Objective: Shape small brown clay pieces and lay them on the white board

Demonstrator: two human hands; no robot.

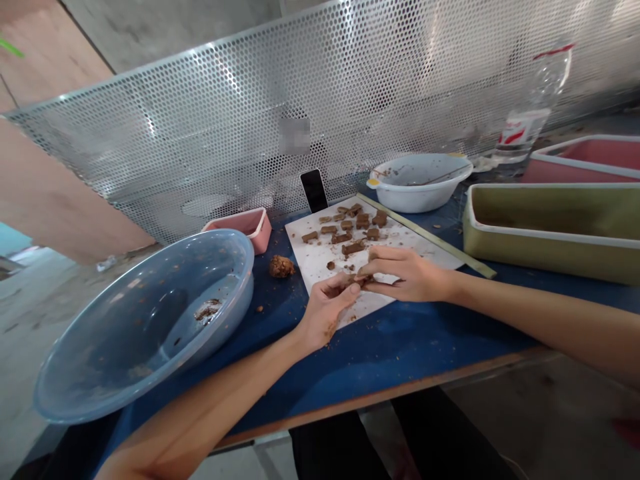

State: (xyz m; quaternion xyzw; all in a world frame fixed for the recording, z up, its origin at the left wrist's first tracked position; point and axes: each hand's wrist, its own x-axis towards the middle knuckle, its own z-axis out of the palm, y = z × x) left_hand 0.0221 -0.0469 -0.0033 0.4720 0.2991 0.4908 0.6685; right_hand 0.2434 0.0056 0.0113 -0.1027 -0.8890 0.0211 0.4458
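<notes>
Over the front part of a white sheet [313, 257], my two hands meet around a small brown clay-like piece [364, 281], mostly covered by fingers. My left hand [330, 307] is closed on it, thumb on the near side. From the other side my right hand [405, 273] pinches the same piece, its fingers bent. Just beyond them, several small shaped brown pieces [363, 221] lie in loose rows on the paper, with crumbs around. A rough brown lump [281, 267] rests on the blue table [400, 333], left of the sheet.
A big blue basin [145, 393] stands tilted at the left, a small pink box [261, 233] behind it. A phone [314, 191] leans against the perforated metal panel [210, 133]. A flat strip [430, 233], white basin [420, 197], green trough [550, 257] and bottle [525, 127] are rightward.
</notes>
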